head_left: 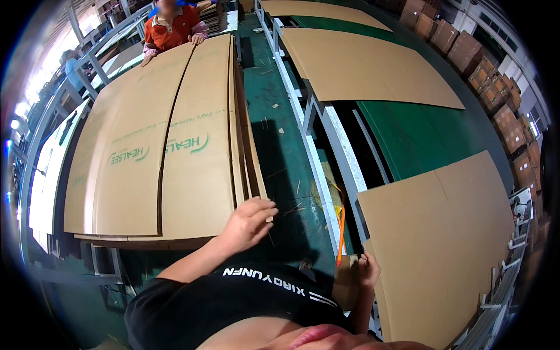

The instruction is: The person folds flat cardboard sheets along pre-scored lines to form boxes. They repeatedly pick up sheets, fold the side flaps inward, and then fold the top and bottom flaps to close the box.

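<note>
My left hand is at the near right corner of a stack of flat brown cardboard sheets, fingers curled over the edge of a sheet that sticks out there. Green print marks the top of the stack. On the other side, my right hand pinches the left edge of a plain cardboard sheet, which lies on a line with a green belt. The sheet hides part of my right fingers.
Across the stack stands a person in an orange top, both hands on its far edge. More cardboard sheets lie further along the belt. A metal frame borders the aisle; an orange strap hangs from it. Stacked cartons line the far right.
</note>
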A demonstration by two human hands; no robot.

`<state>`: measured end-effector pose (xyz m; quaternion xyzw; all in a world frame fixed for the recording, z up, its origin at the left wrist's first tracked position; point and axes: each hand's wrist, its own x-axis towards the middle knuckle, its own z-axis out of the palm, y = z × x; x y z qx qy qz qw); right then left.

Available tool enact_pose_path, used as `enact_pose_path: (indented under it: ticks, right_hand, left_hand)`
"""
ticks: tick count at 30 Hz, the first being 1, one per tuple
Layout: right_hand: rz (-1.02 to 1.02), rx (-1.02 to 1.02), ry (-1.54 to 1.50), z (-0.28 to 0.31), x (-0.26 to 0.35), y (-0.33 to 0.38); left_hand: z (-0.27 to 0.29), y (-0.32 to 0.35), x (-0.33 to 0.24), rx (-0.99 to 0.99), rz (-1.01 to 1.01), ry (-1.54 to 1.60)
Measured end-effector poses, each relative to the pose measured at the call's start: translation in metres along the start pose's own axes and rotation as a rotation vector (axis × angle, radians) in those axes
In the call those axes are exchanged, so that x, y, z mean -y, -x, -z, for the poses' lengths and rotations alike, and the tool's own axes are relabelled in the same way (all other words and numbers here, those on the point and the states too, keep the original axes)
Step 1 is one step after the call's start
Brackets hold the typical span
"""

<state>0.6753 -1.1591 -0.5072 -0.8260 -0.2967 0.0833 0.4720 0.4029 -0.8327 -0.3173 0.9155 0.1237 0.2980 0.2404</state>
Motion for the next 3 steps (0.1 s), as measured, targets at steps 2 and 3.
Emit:
enact_pose_path:
  ticks: [2, 3]
  right_hand:
    - [0.007, -0.015, 0.039, 0.009, -0.009, -0.005]
    - [0.011, -0.014, 0.031, 0.015, -0.017, -0.010]
  left_hand:
    - [-0.025, -0.009, -0.012, 0.102, -0.058, 0.065]
    - [-0.039, -0.011, -0.016, 0.178, -0.074, 0.063]
